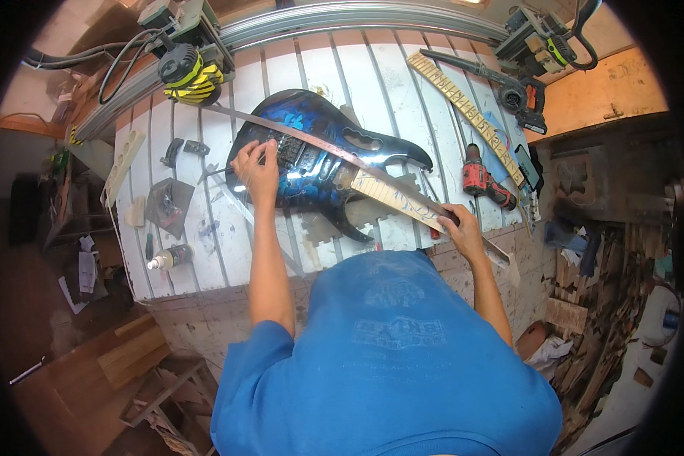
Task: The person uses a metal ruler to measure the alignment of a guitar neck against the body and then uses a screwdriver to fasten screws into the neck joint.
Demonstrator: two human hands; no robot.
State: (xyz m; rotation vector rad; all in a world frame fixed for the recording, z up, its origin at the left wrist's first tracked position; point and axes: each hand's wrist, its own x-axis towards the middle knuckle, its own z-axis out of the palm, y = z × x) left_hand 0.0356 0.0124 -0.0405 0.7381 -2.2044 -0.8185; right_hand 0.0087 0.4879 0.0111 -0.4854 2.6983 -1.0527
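A glossy blue and black electric guitar body (304, 178) lies on the slatted white table (220, 262). Across it, at a slant, runs a long metal straightedge (311, 138), its near end reaching past the table's front edge. A pale strip with drawn lines and blue marks (395, 199) extends from the body alongside the straightedge. At the far end of that strip, my right hand (463, 232) grips the straightedge. My left hand (256, 169) is beside the guitar's dark bridge (290, 150), fingertips pinched together; whatever is between them is too small to make out.
A yellow slotted strip (463, 102), a red cordless drill (485, 178) and a black blower (509, 95) lie to the right. A small bottle (171, 257) and a dark flat piece (169, 205) lie at left. A metal rail (357, 23) with machine heads spans the back.
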